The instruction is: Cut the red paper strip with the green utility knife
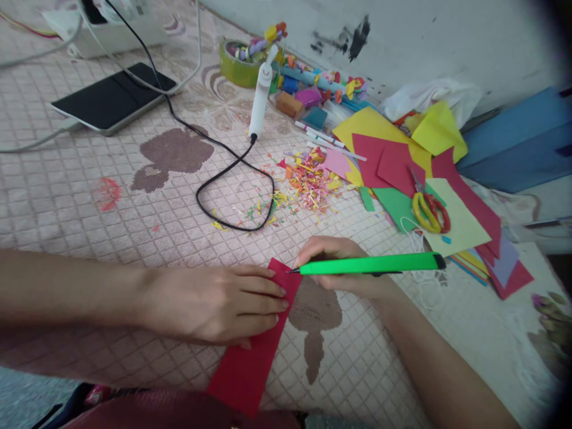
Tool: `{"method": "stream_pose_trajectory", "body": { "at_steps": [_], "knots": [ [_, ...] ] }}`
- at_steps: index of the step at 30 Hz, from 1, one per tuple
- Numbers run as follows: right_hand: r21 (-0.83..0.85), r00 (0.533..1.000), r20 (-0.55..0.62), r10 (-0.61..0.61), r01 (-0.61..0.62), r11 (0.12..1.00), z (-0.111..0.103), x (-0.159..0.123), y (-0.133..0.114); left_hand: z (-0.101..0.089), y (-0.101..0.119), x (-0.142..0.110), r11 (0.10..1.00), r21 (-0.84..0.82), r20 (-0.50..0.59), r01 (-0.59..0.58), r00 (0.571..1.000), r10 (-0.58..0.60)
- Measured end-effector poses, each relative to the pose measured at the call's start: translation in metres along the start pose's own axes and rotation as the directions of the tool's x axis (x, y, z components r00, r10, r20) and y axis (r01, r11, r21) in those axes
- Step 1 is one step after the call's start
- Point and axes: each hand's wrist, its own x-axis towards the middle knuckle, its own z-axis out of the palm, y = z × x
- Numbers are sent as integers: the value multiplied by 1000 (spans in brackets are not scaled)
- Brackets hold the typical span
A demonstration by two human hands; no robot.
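My left hand point(214, 301) lies flat with fingers stretched out, pressing a red paper strip point(250, 363) onto the quilted bed cover. My right hand point(339, 265) is closed around a bright green cutter point(370, 263). Its dark tip touches the upper edge of the red strip, just beyond my left fingertips. The strip runs from under my left hand down toward my lap.
A pile of coloured paper sheets point(393, 161) with yellow-and-red scissors point(429, 211) lies at right. Paper scraps point(310, 179), a white glue gun point(260, 98) with black cord, a tape roll point(235, 62), paper flowers and a dark tablet point(114, 95) sit further back.
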Motion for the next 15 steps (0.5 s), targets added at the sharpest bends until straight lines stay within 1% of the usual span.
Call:
{"method": "stream_pose_trajectory", "body": {
  "at_steps": [3,10,15],
  "knots": [
    [1,1000,4,0,0,1000,-1,0,0,0,1,0,1000,-1,3,-2,1000,2],
    [-24,1000,-4,18,-18,1000,0,-1,-2,0,1,1,1000,-14,-27,-1,1000,1],
    [-34,1000,-14,17,-18,999,1,0,-4,-1,2,1,999,-44,3,26,1000,-26]
  ]
}}
